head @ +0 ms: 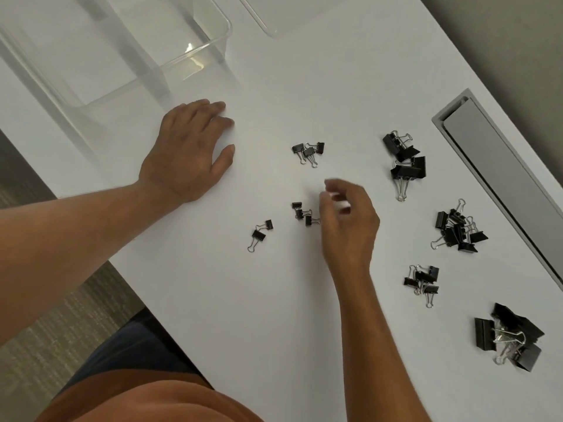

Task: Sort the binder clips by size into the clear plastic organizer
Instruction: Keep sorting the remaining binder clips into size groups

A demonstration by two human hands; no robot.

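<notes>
With our left hand (185, 150) flat on the table (274, 300), our blurred right hand (347, 220), fingers curled, seemingly empty, should pinch one small clip (308, 220) by its handles.

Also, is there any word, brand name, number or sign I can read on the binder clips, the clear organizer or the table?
None: no readable text in this view.
Binder clips: plain black, no print visible.
Clear plastic organizer: no label or marking visible.
White table and grey slot cover: bare, no sign.
</notes>
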